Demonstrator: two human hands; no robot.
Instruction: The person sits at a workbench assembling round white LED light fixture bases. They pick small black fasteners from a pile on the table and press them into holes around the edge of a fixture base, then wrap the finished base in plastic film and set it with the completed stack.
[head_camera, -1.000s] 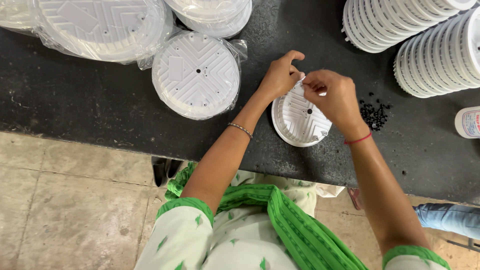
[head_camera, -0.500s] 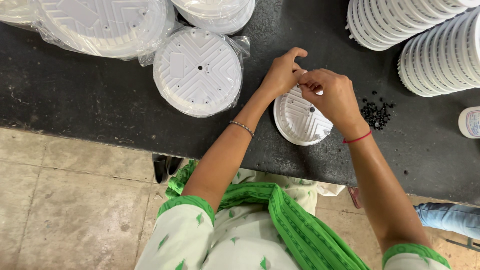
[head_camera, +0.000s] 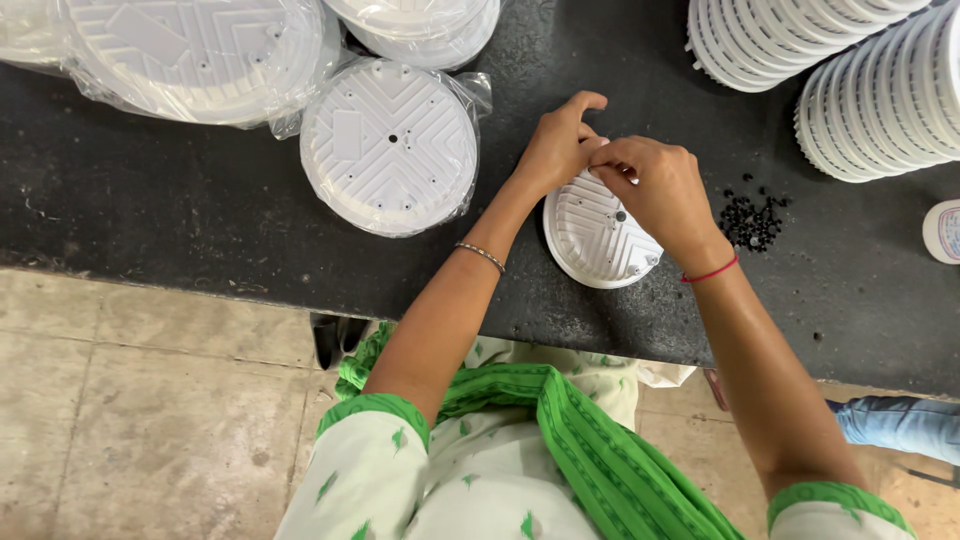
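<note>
On the dark bench, left hand (head_camera: 556, 148) and right hand (head_camera: 655, 190) pinched the far rim of a white plastic disc (head_camera: 596, 243); it looked light and stiff, best held by its edge.

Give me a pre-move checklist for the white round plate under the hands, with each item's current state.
1. White round plate lies flat on the black table: ok.
2. Left hand on the plate's far rim: ok.
3. Right hand over the plate, fingers pinched together: ok.
4. What the fingers pinch: cannot tell, hidden.
5. Pile of small black parts close beside the right hand: ok.
6. Bagged plate stack apart from the working plate: ok.
</note>
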